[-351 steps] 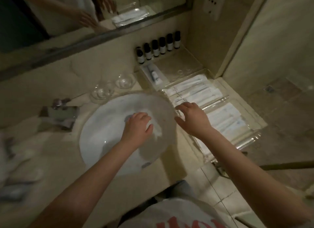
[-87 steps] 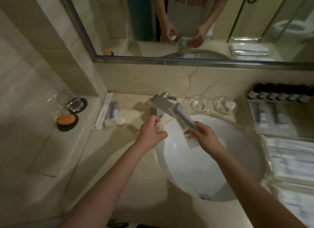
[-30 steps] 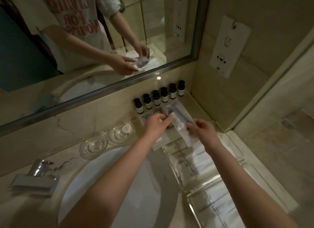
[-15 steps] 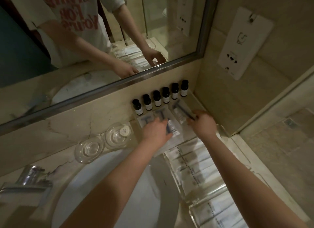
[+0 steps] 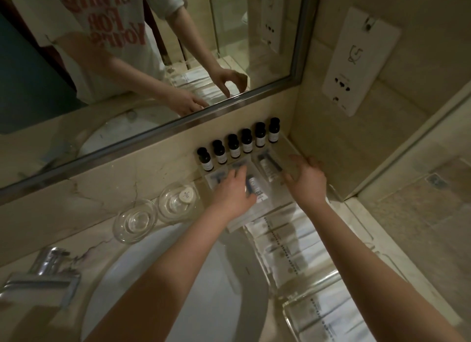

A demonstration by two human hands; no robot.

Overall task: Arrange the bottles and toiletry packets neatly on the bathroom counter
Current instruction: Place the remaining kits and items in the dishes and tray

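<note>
1. Resting palm down, the left hand (image 5: 233, 191) lies with its fingers almost straight on two clear packets: the razor packet (image 5: 216, 180) at the left and the middle packet (image 5: 256, 190), which has a small tube inside. It presses on them and grasps nothing.
2. The right hand (image 5: 307, 178) is spread with the fingers only slightly bent. Its tips touch the right edge of the third packet (image 5: 267, 166) (a dark handle and a pale tube show through the plastic), and the fingers do not close around it.
3. The three packets lie side by side on the counter (image 5: 96, 242), just in front of the bottles (image 5: 246, 141). These are six small dark ones with pale labels, upright in one row against the wall under the mirror (image 5: 127, 69).
4. Nearer to the person, white wrapped packets (image 5: 285, 242) lie in rows inside a clear tray (image 5: 318, 280).
5. Left of the packets stand a glass dish (image 5: 135, 219) and a second dish (image 5: 178, 201) holding a small white round item, both beside the sink (image 5: 178, 303); the faucet (image 5: 43, 273) is at far left
</note>
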